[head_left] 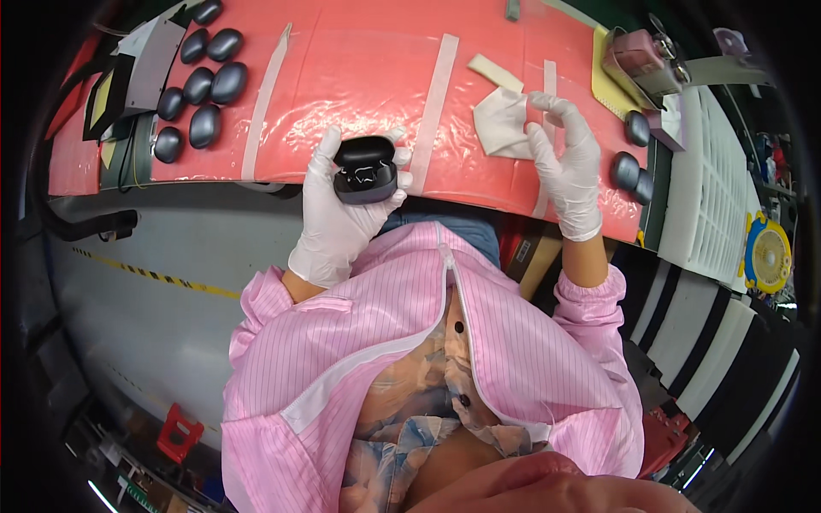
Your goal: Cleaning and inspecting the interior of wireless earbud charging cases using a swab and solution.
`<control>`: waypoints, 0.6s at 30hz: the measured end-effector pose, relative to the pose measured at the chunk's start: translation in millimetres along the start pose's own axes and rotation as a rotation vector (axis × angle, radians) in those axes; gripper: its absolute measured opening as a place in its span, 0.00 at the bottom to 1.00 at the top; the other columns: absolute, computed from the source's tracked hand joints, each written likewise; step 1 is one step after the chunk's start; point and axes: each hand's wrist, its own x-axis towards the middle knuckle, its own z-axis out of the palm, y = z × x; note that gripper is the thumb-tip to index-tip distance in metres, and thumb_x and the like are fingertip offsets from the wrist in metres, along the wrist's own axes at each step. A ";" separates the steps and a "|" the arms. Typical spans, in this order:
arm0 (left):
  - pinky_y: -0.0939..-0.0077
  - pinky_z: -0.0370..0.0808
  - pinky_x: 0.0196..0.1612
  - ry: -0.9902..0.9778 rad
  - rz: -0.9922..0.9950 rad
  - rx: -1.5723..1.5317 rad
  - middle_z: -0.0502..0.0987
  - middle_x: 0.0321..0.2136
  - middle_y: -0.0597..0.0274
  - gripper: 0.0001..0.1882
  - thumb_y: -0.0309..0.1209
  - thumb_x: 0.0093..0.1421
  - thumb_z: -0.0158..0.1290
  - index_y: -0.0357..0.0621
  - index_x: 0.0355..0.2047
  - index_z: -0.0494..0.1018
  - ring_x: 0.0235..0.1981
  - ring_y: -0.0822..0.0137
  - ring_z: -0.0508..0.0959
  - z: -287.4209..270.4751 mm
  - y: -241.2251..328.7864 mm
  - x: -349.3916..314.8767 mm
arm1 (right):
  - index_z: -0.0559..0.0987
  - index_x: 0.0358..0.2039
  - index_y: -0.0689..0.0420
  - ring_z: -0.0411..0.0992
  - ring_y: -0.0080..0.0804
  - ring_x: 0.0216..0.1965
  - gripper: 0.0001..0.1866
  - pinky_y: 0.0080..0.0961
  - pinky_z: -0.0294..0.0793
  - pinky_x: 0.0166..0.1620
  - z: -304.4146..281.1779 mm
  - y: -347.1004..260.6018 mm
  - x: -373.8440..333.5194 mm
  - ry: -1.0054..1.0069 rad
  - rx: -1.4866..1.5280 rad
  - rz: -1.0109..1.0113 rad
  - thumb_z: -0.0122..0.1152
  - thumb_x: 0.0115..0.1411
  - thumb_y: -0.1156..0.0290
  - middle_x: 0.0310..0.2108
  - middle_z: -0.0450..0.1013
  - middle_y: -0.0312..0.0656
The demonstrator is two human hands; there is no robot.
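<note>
My left hand (333,222), in a white glove, is closed around a glossy black earbud case (366,171) above the near edge of the red-covered table. The case's lid looks raised, with its dark shiny inside facing me. To the right, my gloved right hand (568,171) is raised over the table edge, thumb and fingers curved and apart with nothing visible between them. Its fingertips come close to a folded white cloth (500,124); I cannot tell whether they touch it. A cream-coloured strip (495,73) lies just beyond the cloth.
Several dark rounded cases (204,126) lie on the table's left, beside a grey box-shaped device (150,64). More such cases (624,170) sit at the right edge, near a yellow notepad (605,73) and a pink bottle (634,56). A yellow-and-blue fan (768,254) stands far right.
</note>
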 end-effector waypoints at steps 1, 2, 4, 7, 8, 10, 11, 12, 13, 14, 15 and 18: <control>0.71 0.76 0.30 -0.024 0.001 0.006 0.77 0.35 0.48 0.33 0.55 0.63 0.42 0.32 0.45 0.72 0.30 0.55 0.77 0.5 -1.1 -0.6 | 0.73 0.46 0.62 0.71 0.42 0.50 0.18 0.30 0.68 0.53 1.3 1.1 0.7 0.034 0.064 0.049 0.58 0.52 0.80 0.46 0.73 0.48; 0.71 0.76 0.30 -0.048 -0.004 0.011 0.76 0.35 0.49 0.33 0.56 0.63 0.42 0.32 0.45 0.71 0.30 0.56 0.77 -2.2 -1.9 2.0 | 0.73 0.46 0.62 0.71 0.45 0.51 0.20 0.34 0.68 0.54 3.3 0.8 6.1 -0.020 0.065 -0.096 0.60 0.51 0.78 0.46 0.73 0.49; 0.72 0.75 0.31 -0.077 -0.006 0.031 0.76 0.35 0.51 0.34 0.57 0.63 0.42 0.33 0.47 0.71 0.32 0.58 0.76 -9.7 -4.1 7.1 | 0.76 0.44 0.56 0.67 0.51 0.53 0.19 0.43 0.65 0.56 11.4 -8.1 7.5 -0.123 -0.316 -0.303 0.62 0.49 0.72 0.48 0.70 0.49; 0.72 0.74 0.31 -0.035 0.002 0.049 0.76 0.34 0.51 0.33 0.56 0.63 0.42 0.34 0.45 0.72 0.31 0.58 0.76 -9.8 -8.2 13.7 | 0.79 0.40 0.50 0.71 0.41 0.42 0.16 0.46 0.67 0.54 16.9 9.3 -7.1 -0.075 -0.379 -0.313 0.62 0.48 0.75 0.37 0.72 0.39; 0.72 0.74 0.30 -0.038 0.020 0.068 0.76 0.34 0.51 0.33 0.56 0.63 0.42 0.34 0.45 0.72 0.31 0.59 0.76 -9.7 -8.1 11.8 | 0.79 0.38 0.51 0.71 0.39 0.39 0.15 0.43 0.69 0.51 15.1 10.5 -10.4 -0.103 -0.343 -0.320 0.62 0.48 0.76 0.34 0.71 0.38; 0.73 0.74 0.28 -0.009 0.048 0.127 0.76 0.32 0.52 0.33 0.57 0.63 0.41 0.34 0.45 0.71 0.30 0.60 0.76 -5.9 -9.2 13.0 | 0.80 0.36 0.52 0.71 0.39 0.33 0.12 0.36 0.72 0.42 -0.3 13.0 -1.6 -0.234 -0.240 -0.303 0.60 0.49 0.77 0.30 0.71 0.38; 0.73 0.74 0.28 -0.024 0.044 0.136 0.76 0.32 0.52 0.33 0.57 0.63 0.41 0.34 0.45 0.71 0.30 0.60 0.76 -6.7 -8.7 11.9 | 0.80 0.36 0.52 0.71 0.39 0.33 0.12 0.34 0.72 0.41 -14.9 16.4 9.6 -0.137 -0.313 -0.313 0.60 0.50 0.77 0.30 0.71 0.39; 0.74 0.73 0.28 -0.040 0.040 0.139 0.76 0.32 0.53 0.33 0.57 0.63 0.41 0.35 0.45 0.71 0.29 0.61 0.76 -8.2 -7.6 11.5 | 0.80 0.36 0.53 0.71 0.40 0.34 0.11 0.33 0.72 0.40 -34.6 22.7 26.0 -0.041 -0.384 -0.322 0.60 0.50 0.77 0.30 0.72 0.40; 0.75 0.73 0.27 -0.052 0.041 0.144 0.76 0.32 0.53 0.33 0.57 0.63 0.41 0.35 0.45 0.71 0.29 0.61 0.77 -8.1 -7.2 10.3 | 0.80 0.36 0.55 0.72 0.40 0.35 0.10 0.31 0.71 0.41 -61.8 27.8 47.5 0.118 -0.446 -0.314 0.59 0.53 0.77 0.31 0.73 0.42; 0.76 0.73 0.26 -0.047 0.046 0.156 0.76 0.32 0.54 0.33 0.57 0.63 0.41 0.35 0.45 0.71 0.28 0.63 0.77 -4.3 -6.7 8.5 | 0.80 0.37 0.56 0.72 0.39 0.36 0.09 0.30 0.71 0.41 -89.4 39.8 67.9 0.253 -0.394 -0.285 0.58 0.55 0.77 0.31 0.74 0.42; 0.76 0.73 0.26 -0.051 0.053 0.158 0.76 0.32 0.54 0.33 0.57 0.63 0.41 0.35 0.45 0.71 0.28 0.63 0.77 -4.7 -7.1 8.2 | 0.80 0.37 0.58 0.73 0.40 0.35 0.08 0.29 0.72 0.41 -114.0 31.7 86.2 0.286 -0.427 -0.241 0.58 0.56 0.76 0.30 0.74 0.44; 0.75 0.72 0.25 -0.061 0.033 0.129 0.77 0.31 0.54 0.33 0.57 0.64 0.41 0.35 0.46 0.71 0.28 0.63 0.77 -3.5 -10.3 15.1 | 0.81 0.38 0.60 0.75 0.45 0.35 0.11 0.34 0.72 0.39 -164.2 93.0 114.9 0.295 -0.650 -0.005 0.55 0.58 0.71 0.31 0.75 0.50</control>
